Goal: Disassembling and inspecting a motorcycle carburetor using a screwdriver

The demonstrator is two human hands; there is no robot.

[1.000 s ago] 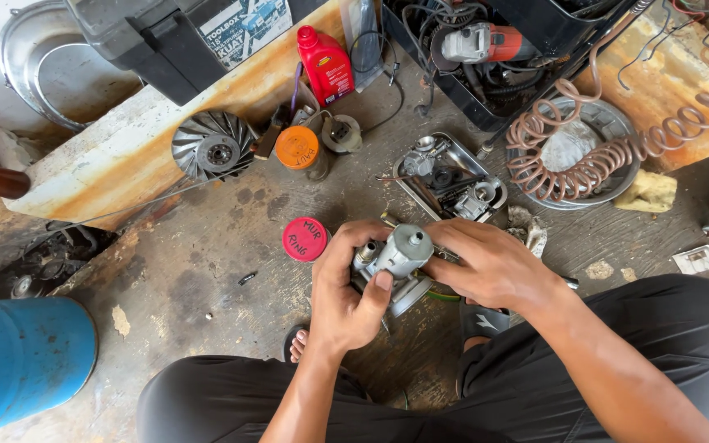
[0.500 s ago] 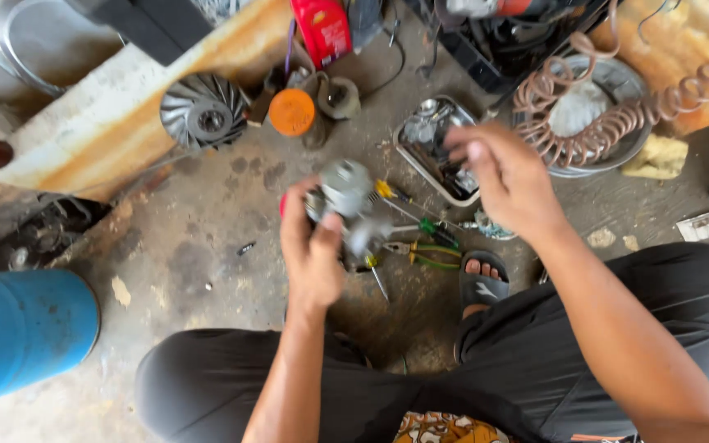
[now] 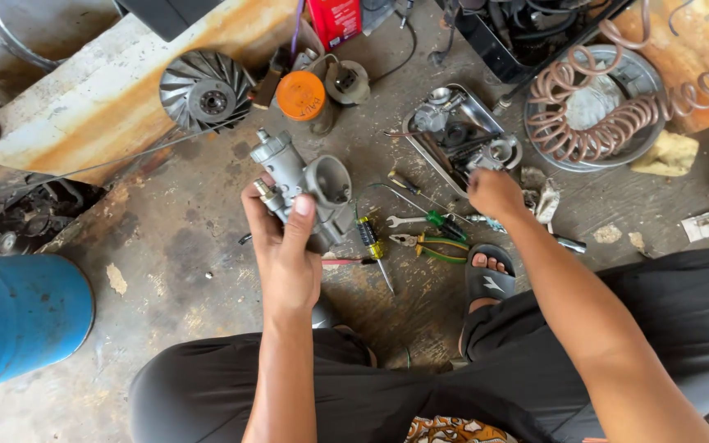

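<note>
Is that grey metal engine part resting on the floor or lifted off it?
Lifted. The left hand grips the grey carburetor clear of the concrete floor, its round opening tilted up toward the camera.

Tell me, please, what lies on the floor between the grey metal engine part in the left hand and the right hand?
In the head view, a yellow-handled screwdriver, a small spanner and a green-handled screwdriver lie between the engine part and the right hand.

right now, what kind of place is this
Most likely a small engine repair workshop, with work done on the concrete floor. The left hand holds a carburettor, screwdrivers lie loose, and a metal tray holds small parts beside a coiled air hose.
</note>
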